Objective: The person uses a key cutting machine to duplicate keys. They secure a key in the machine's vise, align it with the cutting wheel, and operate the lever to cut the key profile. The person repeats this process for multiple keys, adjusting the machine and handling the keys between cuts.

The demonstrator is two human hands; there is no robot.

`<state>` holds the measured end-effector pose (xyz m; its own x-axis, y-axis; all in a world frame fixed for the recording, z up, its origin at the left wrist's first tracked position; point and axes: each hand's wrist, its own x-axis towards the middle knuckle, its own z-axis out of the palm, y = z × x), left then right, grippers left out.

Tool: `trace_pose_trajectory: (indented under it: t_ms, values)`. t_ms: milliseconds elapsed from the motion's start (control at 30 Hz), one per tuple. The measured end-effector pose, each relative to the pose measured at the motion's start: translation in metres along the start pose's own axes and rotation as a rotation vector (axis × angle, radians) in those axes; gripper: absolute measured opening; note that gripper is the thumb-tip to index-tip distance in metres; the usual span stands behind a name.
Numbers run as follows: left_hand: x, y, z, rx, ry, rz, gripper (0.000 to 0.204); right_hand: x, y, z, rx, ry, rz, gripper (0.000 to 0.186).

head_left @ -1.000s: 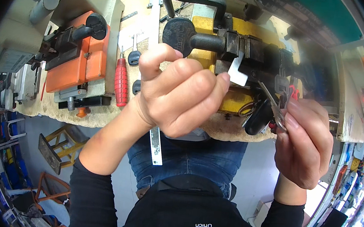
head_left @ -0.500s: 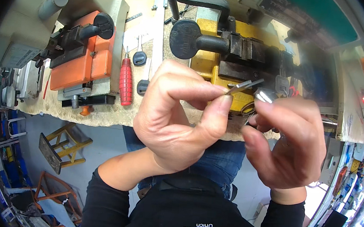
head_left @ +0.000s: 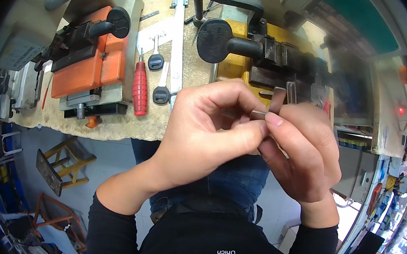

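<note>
My left hand (head_left: 208,132) and my right hand (head_left: 303,145) meet at the fingertips over the bench's front edge. My left thumb and index finger are pinched around a thin metal piece (head_left: 259,113), seen nearly edge-on; its kind is unclear. The right hand's fingers are curled, with the index fingertip touching that piece. A flat metal strip (head_left: 277,100) and a grooved, key-like blade (head_left: 292,92) stick up at the right fingers, which hide their lower ends. Just behind the hands is a yellow key-cutting machine (head_left: 230,70) with a black clamp knob (head_left: 215,41).
An orange key-cutting machine (head_left: 87,72) stands at left. Between the machines lie a red-handled screwdriver (head_left: 140,90), two black-headed keys (head_left: 161,95) and a caliper (head_left: 178,40). A wooden stool (head_left: 65,164) stands on the floor at lower left.
My hands were apart and have come together. The right hand moved left to the left fingertips. The metal pieces at the right fingers now point upward, and the view has shifted slightly.
</note>
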<state>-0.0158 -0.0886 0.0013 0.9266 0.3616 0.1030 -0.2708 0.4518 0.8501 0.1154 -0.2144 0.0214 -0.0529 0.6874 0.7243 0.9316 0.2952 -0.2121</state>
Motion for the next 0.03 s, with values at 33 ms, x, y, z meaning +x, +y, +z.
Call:
trace_pose_trajectory:
  t_ms: [33]
  values:
    - [0.0010, -0.0009, -0.0055, 0.021, -0.050, -0.015, 0.019, 0.0001, 0.0001, -0.0013, -0.004, -0.003, 0.001, 0.035]
